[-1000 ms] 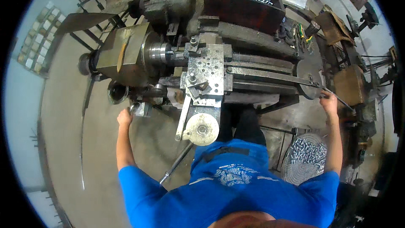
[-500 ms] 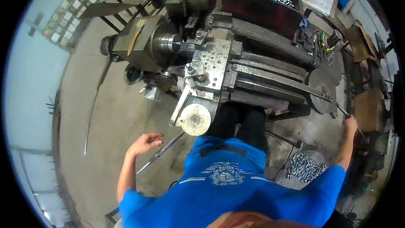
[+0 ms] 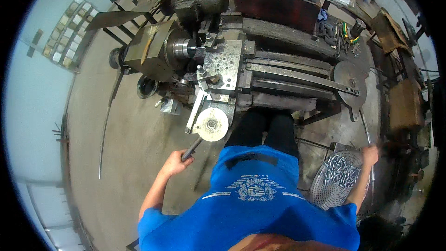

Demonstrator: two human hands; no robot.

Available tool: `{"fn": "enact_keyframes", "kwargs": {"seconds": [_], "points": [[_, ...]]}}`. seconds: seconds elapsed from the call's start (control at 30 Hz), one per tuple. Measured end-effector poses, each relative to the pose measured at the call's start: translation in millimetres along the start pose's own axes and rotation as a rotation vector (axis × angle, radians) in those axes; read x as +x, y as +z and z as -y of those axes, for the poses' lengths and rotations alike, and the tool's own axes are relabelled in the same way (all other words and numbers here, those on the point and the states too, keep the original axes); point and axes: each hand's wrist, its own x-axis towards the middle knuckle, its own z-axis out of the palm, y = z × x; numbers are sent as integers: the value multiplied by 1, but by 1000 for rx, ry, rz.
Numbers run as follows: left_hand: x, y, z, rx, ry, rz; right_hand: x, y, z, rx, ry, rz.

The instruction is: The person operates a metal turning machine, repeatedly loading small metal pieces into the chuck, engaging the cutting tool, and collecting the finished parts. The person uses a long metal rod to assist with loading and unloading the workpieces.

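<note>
At seven o'clock, a bar [image 3: 192,148] is gripped by the left hand [image 3: 174,162]; at four, a rod [image 3: 367,131] is gripped by the right hand [image 3: 370,155]. Machine controls are apparently being worked; steady pressure seems called for.

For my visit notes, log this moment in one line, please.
left hand: gripping dark rod; right hand: gripping silver rod; brush: atop metal housing

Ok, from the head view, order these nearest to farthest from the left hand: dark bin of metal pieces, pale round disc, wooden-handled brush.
1. Pale round disc: ahead and right of the left hand.
2. Wooden-handled brush: farther ahead, on the square housing.
3. Dark bin: farthest, at the back, right of the brush.
</note>
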Motion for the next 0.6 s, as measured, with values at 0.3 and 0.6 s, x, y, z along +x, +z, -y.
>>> {"fn": "enact_keyframes", "kwargs": {"seconds": [0.3,0.6], "points": [[3,5,12,-67,8,-31,-74,-36,45,163,57,-13],[-2,3,0,4,-37,-67,-97,-43,60,220,72,25]]}}
